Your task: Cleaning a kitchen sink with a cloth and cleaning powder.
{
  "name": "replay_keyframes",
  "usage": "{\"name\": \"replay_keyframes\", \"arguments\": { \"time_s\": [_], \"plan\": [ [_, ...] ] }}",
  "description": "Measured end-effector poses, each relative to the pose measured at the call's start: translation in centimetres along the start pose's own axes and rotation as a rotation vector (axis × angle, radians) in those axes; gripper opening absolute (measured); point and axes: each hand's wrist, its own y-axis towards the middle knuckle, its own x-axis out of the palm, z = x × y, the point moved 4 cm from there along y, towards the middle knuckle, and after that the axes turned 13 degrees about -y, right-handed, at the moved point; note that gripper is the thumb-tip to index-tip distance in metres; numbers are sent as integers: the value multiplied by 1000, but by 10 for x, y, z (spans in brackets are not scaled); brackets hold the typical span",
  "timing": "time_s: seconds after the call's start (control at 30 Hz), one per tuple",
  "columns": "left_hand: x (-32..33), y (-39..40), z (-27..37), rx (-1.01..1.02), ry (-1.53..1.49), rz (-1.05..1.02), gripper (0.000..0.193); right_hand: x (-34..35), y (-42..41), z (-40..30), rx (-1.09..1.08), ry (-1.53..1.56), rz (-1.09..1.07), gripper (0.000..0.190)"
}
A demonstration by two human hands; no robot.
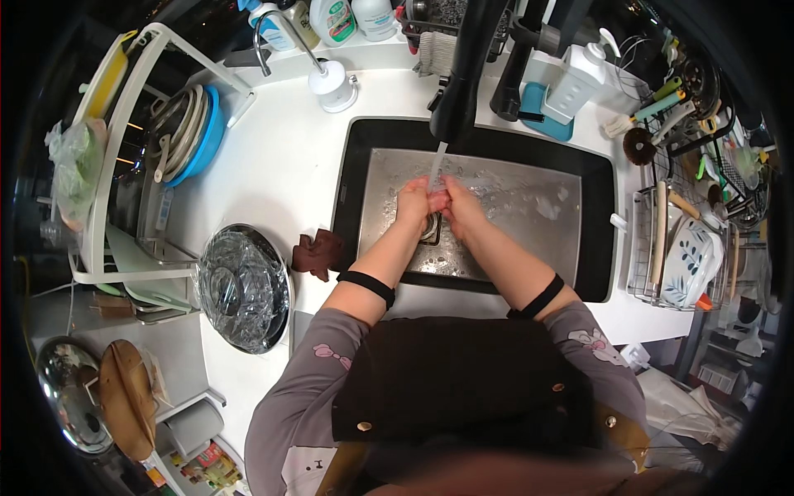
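Observation:
Under a stream of water from the black faucet [456, 118], my left hand [414, 199] and my right hand [458, 201] meet over the stainless steel sink [521, 229]. Their fingers overlap around something pinkish, which could be fingers or a small object; this cannot be told. The sink drain [429, 229] is partly covered by my hands. Water and droplets spread over the basin floor. A crumpled brown cloth [317, 253] lies on the counter left of the sink, near my left forearm.
Left stand a round pan under plastic wrap [242, 288] and a white rack [115, 186] with a blue basin [211, 133]. A white pump bottle [574, 84] stands behind the sink. On the right, a wire dish basket [642, 248] holds patterned dishes [688, 260].

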Motion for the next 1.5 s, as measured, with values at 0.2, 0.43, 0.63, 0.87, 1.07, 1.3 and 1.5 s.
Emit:
{"name": "replay_keyframes", "arguments": {
  "time_s": [0.2, 0.43, 0.63, 0.87, 1.07, 1.3, 1.5],
  "plan": [
    [-33, 12, -1, 101, 386, -87, 11, 6, 17, 2, -91, 40, -49, 22],
    [11, 0, 29, 296, 100, -75, 39, 43, -9, -12, -319, -526, -247, 52],
    [60, -58, 17, -145, -31, -69, 72, 32, 32, -10, -5, 49, -166, 67],
    [25, -9, 21, 17, -145, -266, 44, 43, -2, -3, -351, -382, -296, 54],
    [44, -19, 12, 250, 46, -107, 20, 21, 17, 6, -424, -198, -91, 46],
    [54, -12, 31, 173, -36, -88, 28, 1, 14, 18, -361, -576, -210, 32],
    [37, -6, 64, 170, 104, -116, 34, -16, -2, -8, -377, -911, -188, 41]
  ]
}}
